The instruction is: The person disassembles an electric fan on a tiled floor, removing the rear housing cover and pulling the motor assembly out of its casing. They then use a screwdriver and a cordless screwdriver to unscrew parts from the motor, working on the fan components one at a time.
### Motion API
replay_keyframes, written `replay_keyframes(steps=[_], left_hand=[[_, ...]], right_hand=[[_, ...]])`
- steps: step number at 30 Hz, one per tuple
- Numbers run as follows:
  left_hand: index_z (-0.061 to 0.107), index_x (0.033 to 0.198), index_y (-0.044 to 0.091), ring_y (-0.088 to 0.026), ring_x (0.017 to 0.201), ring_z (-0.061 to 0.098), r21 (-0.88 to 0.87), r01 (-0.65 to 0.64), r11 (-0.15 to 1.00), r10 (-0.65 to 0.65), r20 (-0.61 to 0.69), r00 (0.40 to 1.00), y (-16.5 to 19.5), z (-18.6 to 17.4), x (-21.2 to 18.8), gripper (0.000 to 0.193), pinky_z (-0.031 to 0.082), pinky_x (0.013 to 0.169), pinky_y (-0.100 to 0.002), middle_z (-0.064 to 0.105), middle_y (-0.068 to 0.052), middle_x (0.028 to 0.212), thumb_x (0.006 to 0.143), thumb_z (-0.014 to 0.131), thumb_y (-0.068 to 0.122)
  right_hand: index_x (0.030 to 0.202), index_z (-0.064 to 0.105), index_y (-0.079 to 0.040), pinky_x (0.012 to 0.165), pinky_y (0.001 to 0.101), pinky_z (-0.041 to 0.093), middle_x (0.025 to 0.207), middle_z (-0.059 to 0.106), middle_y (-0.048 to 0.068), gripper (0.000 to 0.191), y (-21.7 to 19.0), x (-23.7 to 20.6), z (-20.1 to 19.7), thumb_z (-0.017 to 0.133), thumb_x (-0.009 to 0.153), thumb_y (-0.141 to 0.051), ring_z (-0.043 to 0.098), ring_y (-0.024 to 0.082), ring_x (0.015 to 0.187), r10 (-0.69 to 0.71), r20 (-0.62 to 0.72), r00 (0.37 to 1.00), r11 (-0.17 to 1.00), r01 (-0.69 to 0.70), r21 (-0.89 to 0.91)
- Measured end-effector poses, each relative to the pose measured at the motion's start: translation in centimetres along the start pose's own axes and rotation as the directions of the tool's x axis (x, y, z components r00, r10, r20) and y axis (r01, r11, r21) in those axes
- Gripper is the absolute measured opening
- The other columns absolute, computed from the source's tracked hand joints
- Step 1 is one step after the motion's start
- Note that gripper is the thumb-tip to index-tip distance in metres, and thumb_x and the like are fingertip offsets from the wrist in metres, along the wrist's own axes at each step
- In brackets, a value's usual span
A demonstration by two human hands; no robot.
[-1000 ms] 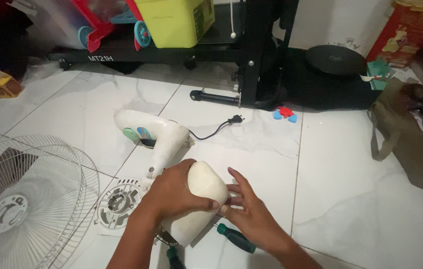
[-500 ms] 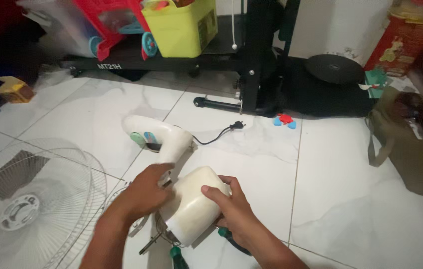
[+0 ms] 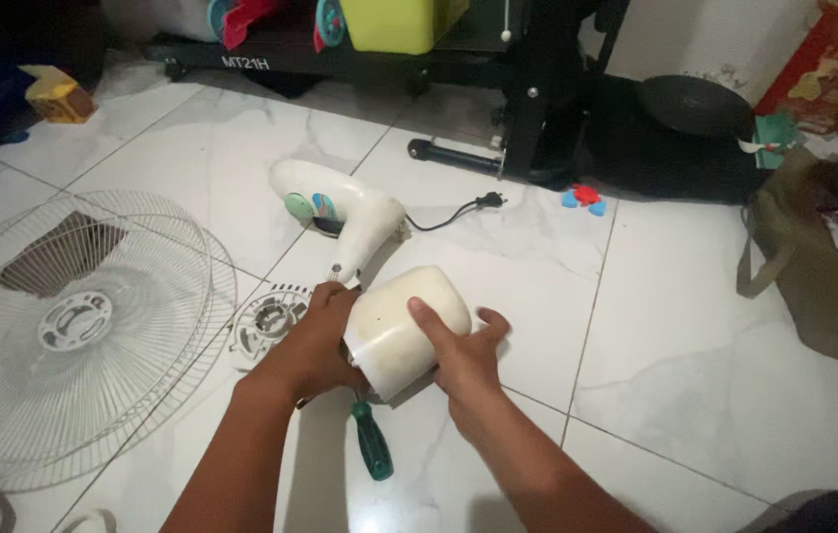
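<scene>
Far left: white wire fan guard (image 3: 73, 326) flat on the tiled floor (image 3: 715, 395). Beside it, small round grille piece (image 3: 266, 321). Centre: left hand (image 3: 315, 341) wraps the near end of the cream motor housing (image 3: 404, 326), fingers closed on it. Green-handled screwdriver (image 3: 372, 439) lies just below. Right hand (image 3: 458, 360) presses the housing's side, thumb over top. Upper right: olive bag (image 3: 813, 266).
</scene>
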State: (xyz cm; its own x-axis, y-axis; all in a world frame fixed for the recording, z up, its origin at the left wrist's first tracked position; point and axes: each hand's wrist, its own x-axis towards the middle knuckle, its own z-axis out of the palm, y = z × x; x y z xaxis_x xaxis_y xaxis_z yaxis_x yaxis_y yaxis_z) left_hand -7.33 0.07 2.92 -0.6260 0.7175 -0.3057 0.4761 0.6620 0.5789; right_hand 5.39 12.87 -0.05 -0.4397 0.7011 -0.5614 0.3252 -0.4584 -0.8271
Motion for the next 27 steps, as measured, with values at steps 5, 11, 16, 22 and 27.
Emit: replay_keyframes(steps=[5,11,16,22,27], left_hand=[[0.051,0.138,0.017,-0.03,0.134,0.054,-0.04,-0.093,0.995,0.092,-0.03,0.995,0.4,-0.6,-1.0,0.11,0.05,0.107,-0.038,0.04,-0.005,0.15,0.039,0.098,0.013],[0.049,0.138,0.015,-0.032,0.135,0.051,-0.038,-0.111,0.993,0.109,-0.049,0.993,-0.2,0.0,-0.8,0.109,0.047,0.11,-0.038,0.038,-0.007,0.15,0.041,0.1,0.012],[0.047,0.141,0.012,-0.031,0.134,0.052,-0.127,-0.192,0.973,0.18,-0.096,0.979,-1.4,0.5,-0.4,0.106,0.051,0.105,-0.038,0.039,-0.008,0.151,0.045,0.093,0.01],[0.044,0.145,0.014,-0.031,0.135,0.048,-0.142,-0.173,0.975,0.156,-0.123,0.98,-1.6,0.8,-0.3,0.116,0.047,0.107,-0.037,0.039,-0.008,0.149,0.041,0.095,0.005],[0.045,0.138,0.008,-0.029,0.13,0.053,-0.154,-0.118,0.981,0.096,-0.142,0.985,-1.5,0.9,-0.3,0.109,0.05,0.104,-0.037,0.045,-0.008,0.141,0.041,0.095,0.008]], right_hand=[[0.141,0.039,0.002,0.108,0.0409,0.049,0.136,0.057,0.024,0.103,1.4,-1.6,2.8,0.086,0.071,-0.056,0.06,0.033,0.127,0.021,-0.327,0.945,0.997,0.003,0.072],[0.147,0.027,-0.004,0.111,0.0393,0.047,0.142,0.047,0.021,0.106,1.4,-3.2,5.1,0.086,0.072,-0.05,0.054,0.034,0.131,0.042,-0.362,0.931,0.986,0.019,0.165],[0.147,0.017,-0.009,0.111,0.0425,0.047,0.144,0.041,0.019,0.12,-0.1,-4.4,7.6,0.098,0.06,-0.028,0.049,0.035,0.134,0.077,-0.402,0.912,0.953,0.051,0.299],[0.149,0.02,-0.019,0.104,0.0481,0.056,0.146,0.041,0.017,0.115,-1.6,-5.0,7.7,0.092,0.06,-0.014,0.055,0.037,0.13,0.197,-0.373,0.907,0.911,-0.029,0.411],[0.147,0.023,-0.022,0.096,0.0542,0.055,0.146,0.043,0.011,0.112,-1.5,-5.1,7.4,0.093,0.06,-0.017,0.055,0.033,0.131,0.217,-0.347,0.912,0.871,-0.021,0.49]])
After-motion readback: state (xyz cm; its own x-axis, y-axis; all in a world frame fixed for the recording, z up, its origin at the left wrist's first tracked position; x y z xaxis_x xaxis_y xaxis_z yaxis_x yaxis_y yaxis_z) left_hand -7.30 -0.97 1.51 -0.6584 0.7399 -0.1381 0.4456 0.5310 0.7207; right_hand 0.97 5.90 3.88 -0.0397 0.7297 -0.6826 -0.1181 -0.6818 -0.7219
